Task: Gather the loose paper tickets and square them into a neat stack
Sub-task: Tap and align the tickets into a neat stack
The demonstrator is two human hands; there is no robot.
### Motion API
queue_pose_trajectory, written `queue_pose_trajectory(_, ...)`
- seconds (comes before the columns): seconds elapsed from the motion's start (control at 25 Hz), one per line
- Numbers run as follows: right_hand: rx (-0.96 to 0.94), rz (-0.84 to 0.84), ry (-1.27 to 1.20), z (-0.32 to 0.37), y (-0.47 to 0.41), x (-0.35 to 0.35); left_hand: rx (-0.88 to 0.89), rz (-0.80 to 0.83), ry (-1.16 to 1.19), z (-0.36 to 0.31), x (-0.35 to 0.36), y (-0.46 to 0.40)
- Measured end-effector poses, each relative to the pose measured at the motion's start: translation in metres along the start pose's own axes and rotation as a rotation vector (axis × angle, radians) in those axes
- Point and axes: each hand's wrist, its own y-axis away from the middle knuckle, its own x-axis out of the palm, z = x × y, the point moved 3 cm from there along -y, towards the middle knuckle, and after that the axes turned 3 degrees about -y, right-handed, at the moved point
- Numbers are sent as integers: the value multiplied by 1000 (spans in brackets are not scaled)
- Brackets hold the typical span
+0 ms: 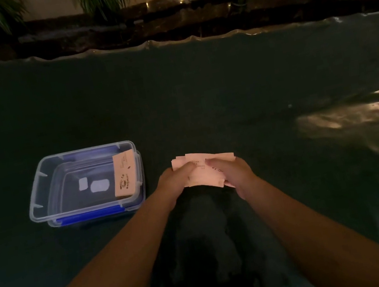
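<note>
Both hands, left (pixel 177 178) and right (pixel 232 171), clamp the tickets (pixel 202 166) at centre over the desk (pixel 249 87), edges fanned and uneven. I judge squaring underway; next I'd tap them flush. One ticket (pixel 124 173) leans inside the container (pixel 38 195) at left.

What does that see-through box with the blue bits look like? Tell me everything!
The clear plastic box is a shallow rectangle with rounded corners and blue clips along its near and far edges. It sits open, with no lid on top, flat on the dark green cloth, to the left of both hands. One pale ticket leans inside against its right wall. Two white patches show on its bottom.
</note>
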Motion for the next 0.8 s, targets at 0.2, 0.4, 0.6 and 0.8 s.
queue_pose_trajectory(0.2, 96, -48, 76, -5, -13, 1, -62, -40, -103, 1, 5, -14)
queue_pose_trajectory(0.4, 128, -76, 52, -6, -19, 7, -71, -68, 8, 0, 11, -19)
queue_pose_trajectory(0.6, 137, -51, 26, -11, -19, 3, -72, -53, 73, -5, 10, -15)
queue_pose_trajectory(0.8, 129, 70, -127, -27, -11, -4, -44, 89, 217, 1, 3, -3)
